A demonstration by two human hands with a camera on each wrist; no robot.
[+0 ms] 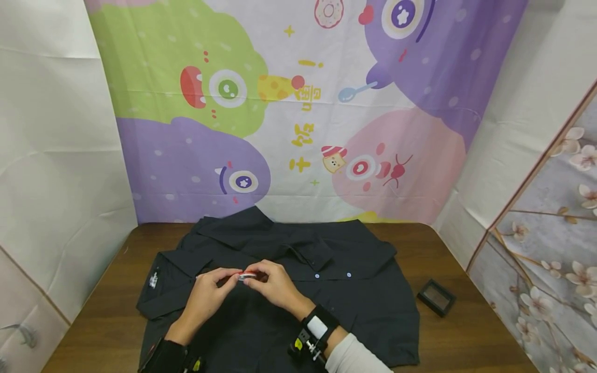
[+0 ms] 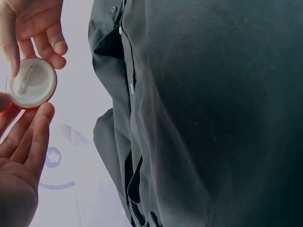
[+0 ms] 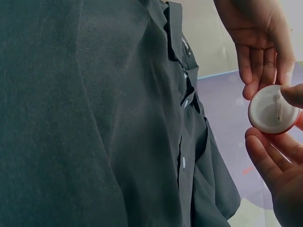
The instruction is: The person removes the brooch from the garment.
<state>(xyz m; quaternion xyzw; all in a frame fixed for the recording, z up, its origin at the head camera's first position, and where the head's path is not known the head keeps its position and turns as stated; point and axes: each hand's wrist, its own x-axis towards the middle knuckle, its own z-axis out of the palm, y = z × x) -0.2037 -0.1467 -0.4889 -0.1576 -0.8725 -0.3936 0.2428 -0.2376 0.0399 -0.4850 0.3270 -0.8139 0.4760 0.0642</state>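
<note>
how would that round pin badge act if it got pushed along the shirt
The badge looks stiff, with an even, circular rim. It is probably light, as the fingertips of the left hand and right hand hold it. On the dark shirt, it might catch on creases, or roll if tipped onto its round edge.

Reads sideways in yellow on the cartoon backdrop (image 1: 280, 140) as a line of Chinese characters (image 1: 303, 134), running from bottom to top. Seems to begin with 干饭, then passes through a denser third character, hard to make out, and ends in an exclamation mark (image 1: 307, 63). Bears a white marking (image 1: 153, 277) on the dark shirt's (image 1: 373, 305) sleeve (image 1: 156, 303), too small to read.
</note>
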